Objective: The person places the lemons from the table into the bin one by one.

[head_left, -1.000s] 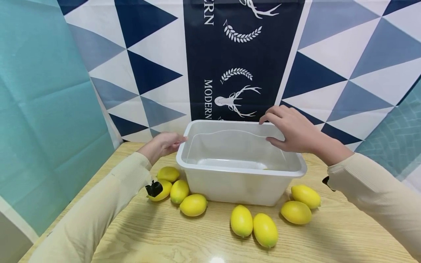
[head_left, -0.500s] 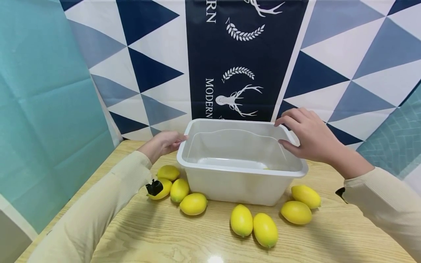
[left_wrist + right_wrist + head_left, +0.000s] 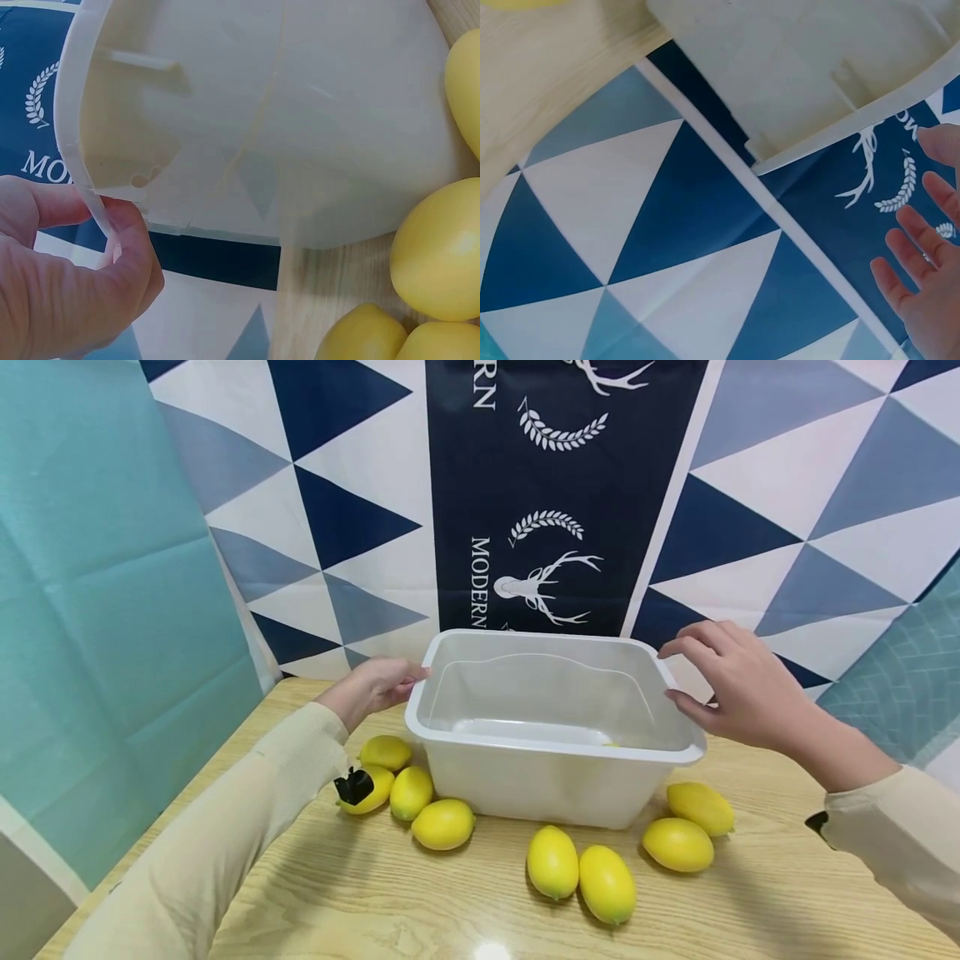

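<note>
A white plastic bin [image 3: 540, 781] stands on the table with its open side up. My left hand [image 3: 378, 687] pinches its left rim between thumb and fingers, and the left wrist view shows the rim [image 3: 66, 112] running between them. By the bin's right end is my right hand [image 3: 742, 689], its fingers loosely bent. The right wrist view shows that right hand [image 3: 934, 277] holding nothing, apart from the rim. A small yellow patch [image 3: 611, 745] shows at the bottom inside the bin; most of it is hidden by the front wall.
Several lemons [image 3: 442, 824] lie at the bin's left front corner. Two more lemons [image 3: 553, 862] lie in front, and another pair [image 3: 678, 845] at the right. Behind the wooden table [image 3: 420, 910] hangs a patterned cloth [image 3: 360, 510]; a teal cloth [image 3: 112, 610] hangs at the left.
My right hand has moved right and slightly down, from above the bin's inside to its right end. The left hand stays on the rim, and the bin and lemons keep their places.
</note>
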